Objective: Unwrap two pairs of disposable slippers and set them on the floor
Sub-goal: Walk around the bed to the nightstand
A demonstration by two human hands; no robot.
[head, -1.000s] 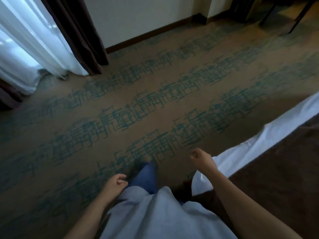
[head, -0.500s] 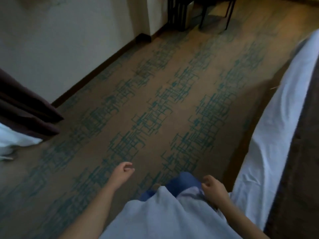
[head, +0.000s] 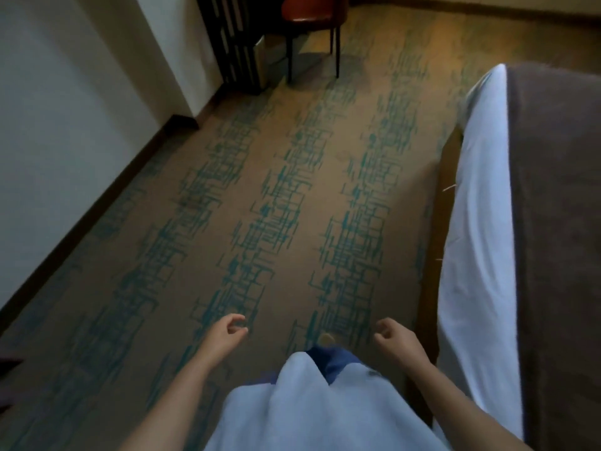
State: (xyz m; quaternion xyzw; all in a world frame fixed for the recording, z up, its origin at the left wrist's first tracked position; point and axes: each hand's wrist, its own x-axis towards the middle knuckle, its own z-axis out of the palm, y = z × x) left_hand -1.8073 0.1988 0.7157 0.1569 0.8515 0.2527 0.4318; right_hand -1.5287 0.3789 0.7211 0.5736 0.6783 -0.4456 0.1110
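While both arms reach forward low in the view, each hand is loosely curled and holds nothing. The left hand (head: pixel 227 333) sits at about 7 o'clock from the centre of the view, fingers bent inward toward the thumb, hanging above the carpet (head: pixel 279 196). The right hand (head: pixel 395 336) sits at about 5 o'clock, knuckles up, fingers folded in a slack fist, just beside the bed (head: pixel 481 222). Between the two forearms at 6 o'clock is a pale blue shirt (head: pixel 309 411), and past its hem show darker blue trousers (head: pixel 335 359) and a small tan tip that may be a toe; it is too blurred to tell.

No slippers can be seen anywhere in the view, wrapped or unwrapped.

The carpet is brown with bands of teal line pattern running from 6 toward 12 o'clock. The bed fills the side from 2 to 5 o'clock, a white sheet along its edge and a dark brown cover over the top. A white wall (head: pixel 58 131) with a dark baseboard runs from 8 to 11 o'clock. At 12 o'clock stands a chair (head: pixel 312 14) with a red seat and thin dark legs, next to dark slatted furniture.
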